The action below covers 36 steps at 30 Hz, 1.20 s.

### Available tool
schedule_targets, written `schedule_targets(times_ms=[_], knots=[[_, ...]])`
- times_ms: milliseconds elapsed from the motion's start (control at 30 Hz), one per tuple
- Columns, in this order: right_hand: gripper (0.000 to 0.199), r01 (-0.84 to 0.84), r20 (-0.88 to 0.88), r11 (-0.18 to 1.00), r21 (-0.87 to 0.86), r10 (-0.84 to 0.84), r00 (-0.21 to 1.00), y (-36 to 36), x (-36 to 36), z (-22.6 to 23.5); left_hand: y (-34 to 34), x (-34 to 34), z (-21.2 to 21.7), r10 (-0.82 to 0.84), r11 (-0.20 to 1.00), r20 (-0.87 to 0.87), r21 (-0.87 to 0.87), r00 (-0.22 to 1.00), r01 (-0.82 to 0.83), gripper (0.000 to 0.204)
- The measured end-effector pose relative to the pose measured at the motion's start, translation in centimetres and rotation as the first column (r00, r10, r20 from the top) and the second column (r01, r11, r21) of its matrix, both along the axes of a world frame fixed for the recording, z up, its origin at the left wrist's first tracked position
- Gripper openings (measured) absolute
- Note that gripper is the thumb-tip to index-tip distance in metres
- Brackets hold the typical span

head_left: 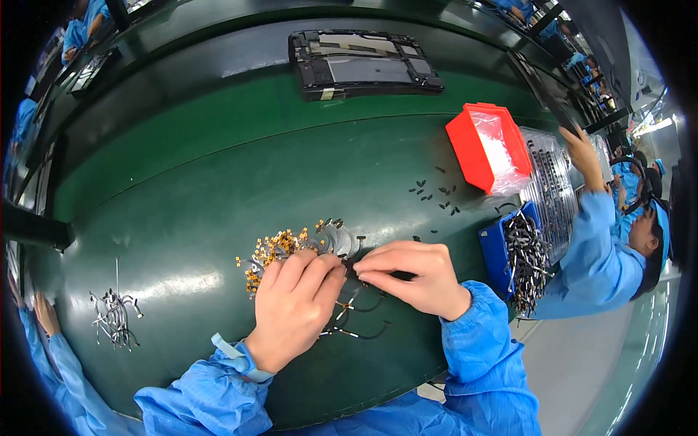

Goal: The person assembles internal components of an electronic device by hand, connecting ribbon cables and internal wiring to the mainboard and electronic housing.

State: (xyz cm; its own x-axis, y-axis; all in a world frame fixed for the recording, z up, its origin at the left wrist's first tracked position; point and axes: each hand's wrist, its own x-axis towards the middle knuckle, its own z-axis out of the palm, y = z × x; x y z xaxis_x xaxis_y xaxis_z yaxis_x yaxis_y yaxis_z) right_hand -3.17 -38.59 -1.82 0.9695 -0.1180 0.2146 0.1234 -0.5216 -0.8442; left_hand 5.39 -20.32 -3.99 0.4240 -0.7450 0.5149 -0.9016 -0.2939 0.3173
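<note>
My left hand (294, 305) and my right hand (416, 280) meet near the middle of the green table (189, 211), fingertips pinched close together. Between them is a small dark piece, too hidden to name. Beside my left fingers lies a heap of small gold-coloured pieces (275, 245), with a round, pale, shiny thing (336, 240) at its right, partly covered by my fingers. Just below the fingertips, several short thin cables (356, 333) with black, white and gold parts lie on the table.
A tangle of cables (113, 320) lies at left. Small black pieces (445, 192) are scattered near a red bin (467, 156). A blue bin (494, 254) full of cables and a clear tray (554, 192) stand at right, beside a co-worker's sleeve (596, 232). A black flat device (363, 64) lies far off.
</note>
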Motion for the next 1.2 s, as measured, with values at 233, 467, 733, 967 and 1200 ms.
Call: schedule_targets(times_ms=[233,467,733,967,1200], knots=[[0.019,-0.047,0.166,0.991,-0.123,0.067,0.984,0.3,0.4,-0.3,-0.3,0.5,0.4,-0.008,0.969,-0.265,-0.239,0.964,-0.058,0.019],[0.021,-0.006,0.205,0.998,-0.057,0.018,0.979,1.0,0.5,0.0,-0.2,0.2,1.0,-0.01,0.958,-0.328,-0.275,0.944,-0.086,0.017],[0.023,0.034,0.276,0.996,-0.078,-0.011,0.961,1.8,0.4,0.0,-0.2,-0.1,1.0,-0.033,0.938,-0.416,-0.325,0.909,-0.116,0.016],[0.023,0.068,0.267,0.995,-0.076,-0.046,0.963,2.2,0.6,0.3,0.3,0.0,0.6,-0.103,0.936,-0.566,-0.333,0.818,-0.112,0.016],[0.022,0.021,0.137,0.997,-0.081,-0.01,0.991,0.3,0.5,-0.7,0.8,0.3,0.6,-0.137,0.991,-0.376,-0.051,0.917,0.127,0.059]])
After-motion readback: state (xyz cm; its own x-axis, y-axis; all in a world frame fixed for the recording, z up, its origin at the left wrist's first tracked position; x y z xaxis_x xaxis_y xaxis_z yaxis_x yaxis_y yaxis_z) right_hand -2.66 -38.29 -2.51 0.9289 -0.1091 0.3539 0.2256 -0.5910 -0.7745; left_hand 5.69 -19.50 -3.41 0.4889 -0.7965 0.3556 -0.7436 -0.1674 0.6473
